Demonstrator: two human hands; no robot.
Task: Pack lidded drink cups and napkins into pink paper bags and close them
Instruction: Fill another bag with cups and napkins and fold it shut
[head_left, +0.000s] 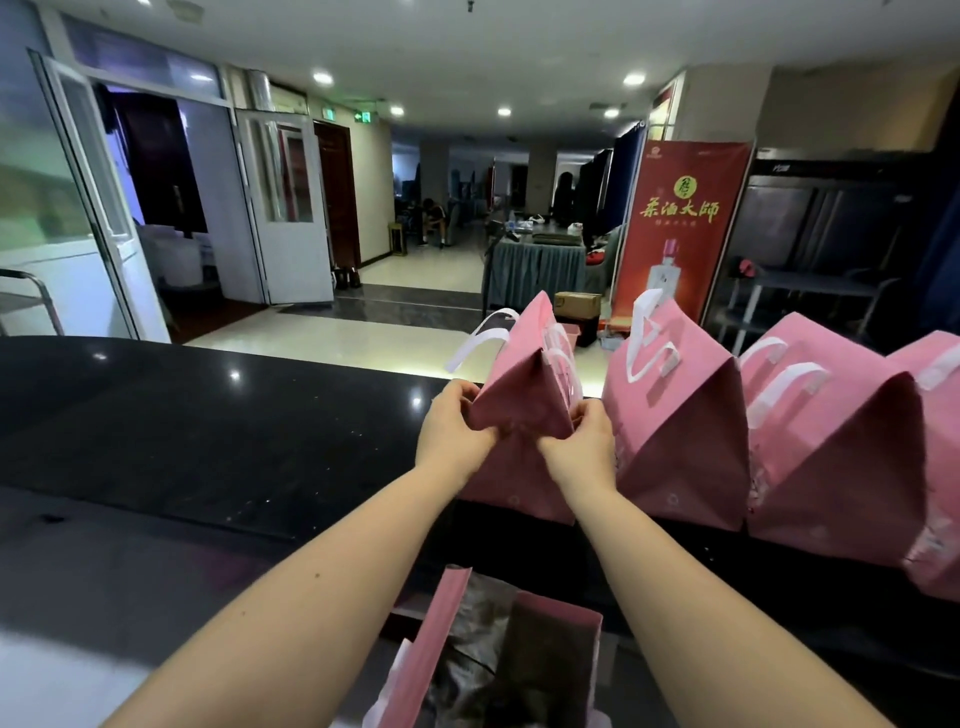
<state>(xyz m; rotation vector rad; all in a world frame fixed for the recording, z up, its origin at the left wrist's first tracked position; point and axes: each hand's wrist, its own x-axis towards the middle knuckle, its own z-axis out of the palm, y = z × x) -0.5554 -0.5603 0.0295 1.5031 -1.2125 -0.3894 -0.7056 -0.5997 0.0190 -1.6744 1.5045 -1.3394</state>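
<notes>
On the right part of the glossy black stone counter (208, 441) stands a row of folded-top pink paper bags with white strip handles: the leftmost bag (519, 384), then the second bag (675, 415), third bag (831, 452) and fourth bag (940, 467) to its right. The left hand (452, 431) and right hand (582, 441) pinch the leftmost bag's top from either side. An open-topped pink paper bag (550, 654) stands nearest, before the row. A tall red printed banner (680, 228) stands behind it.

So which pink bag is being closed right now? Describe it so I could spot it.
Find the long black counter; a row of pink bags stands along its right side. Take the leftmost bag in that row. Unlike its untouched neighbours, the left hand and the right hand pinch its folded top.
</notes>
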